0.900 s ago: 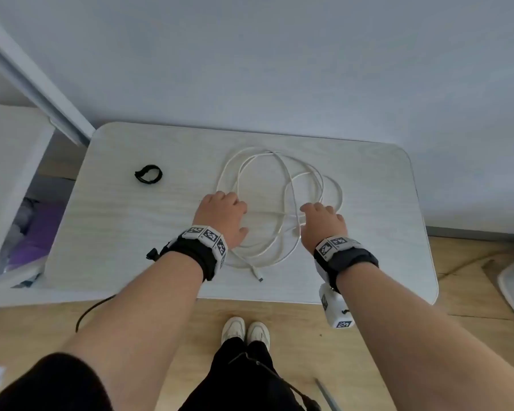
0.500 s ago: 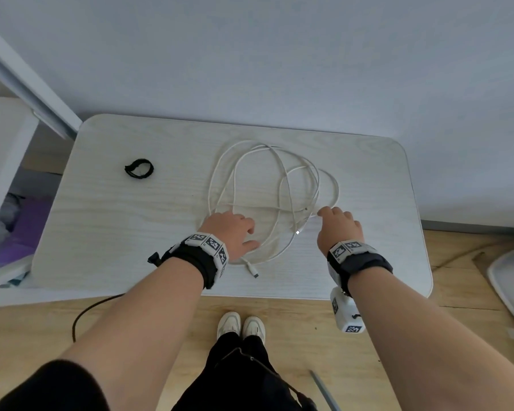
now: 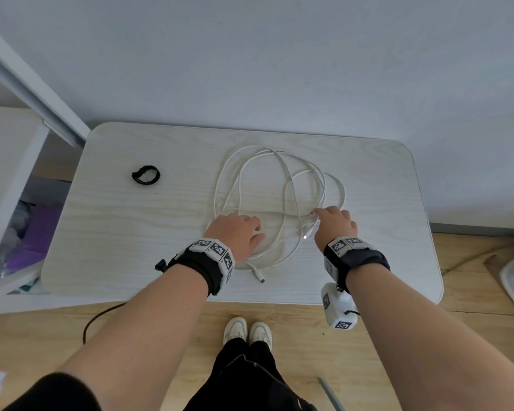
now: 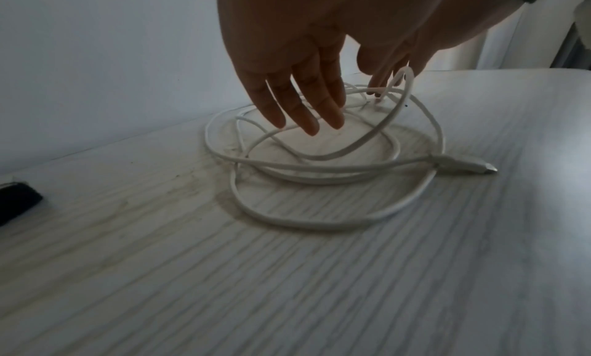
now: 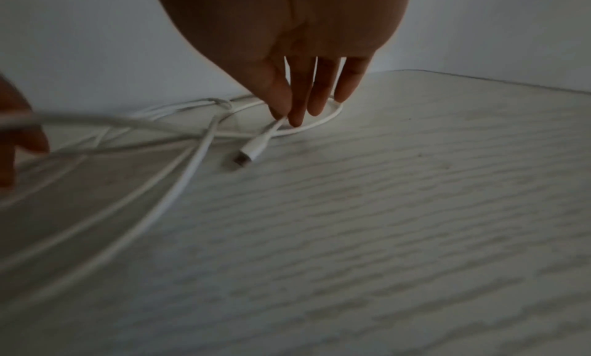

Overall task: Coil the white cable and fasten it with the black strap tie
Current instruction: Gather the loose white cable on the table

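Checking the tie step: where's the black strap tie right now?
Head view: the black strap tie lies curled on the white table, far left, apart from the white cable and untouched by either hand.

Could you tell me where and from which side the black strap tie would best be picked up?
The black strap tie lies apart from the white cable, at the table's far left, curled into a flat ring with an open middle. Probably best to come from above with the left hand, which is nearer, pinching across the band's near rim.
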A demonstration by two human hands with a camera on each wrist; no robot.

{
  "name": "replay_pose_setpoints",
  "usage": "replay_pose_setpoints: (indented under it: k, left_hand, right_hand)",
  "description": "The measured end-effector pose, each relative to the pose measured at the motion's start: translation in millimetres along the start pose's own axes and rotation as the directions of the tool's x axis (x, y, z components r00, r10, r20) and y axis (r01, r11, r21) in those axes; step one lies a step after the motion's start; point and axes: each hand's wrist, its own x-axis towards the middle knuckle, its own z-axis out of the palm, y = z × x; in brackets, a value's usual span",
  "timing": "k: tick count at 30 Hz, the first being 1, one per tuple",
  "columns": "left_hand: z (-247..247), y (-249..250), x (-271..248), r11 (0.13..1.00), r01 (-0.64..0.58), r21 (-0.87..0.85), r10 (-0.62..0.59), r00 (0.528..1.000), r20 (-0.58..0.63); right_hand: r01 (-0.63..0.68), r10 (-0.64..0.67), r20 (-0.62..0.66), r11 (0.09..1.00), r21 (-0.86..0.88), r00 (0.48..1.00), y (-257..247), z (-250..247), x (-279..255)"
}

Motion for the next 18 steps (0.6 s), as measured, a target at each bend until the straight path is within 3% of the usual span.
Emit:
replay_pose_setpoints:
  k: [3,5,11,15,18]
  left_hand:
    - [-8,1,0,1.0,-0.002,0.001,0.002,0.999,-0.039]
    - [-15,2,1,1.0,-0.004,0.006,0.005,0.997,-0.075]
    - [-50,14,6,0.997,0.006,-0.078,-0.024,0.974,-0.226]
    - [-86,29,9,0.963,-0.008,-0.268,-0.078,0.948,-0.307]
    - [-118,43,12,0.87,-0.039,-0.491,-0.14,0.936,-0.323]
  right_hand:
    - [-0.096,0.096,0.01,0.977,0.19,0.995,-2,-14,-2]
    - [-0.092,0.11,-0.036,0.939,0.331,0.993,-2,-27,-3]
    - [0.138,0.016,-0.231,0.762,0.633,0.973,-13,-68,-12]
    - [0.307,-0.112,-0.325,0.699,0.647,0.939,-25,-95,-33]
    - [0.43,-0.22,-0.39,0.66,0.616,0.894,-38,-115,-52]
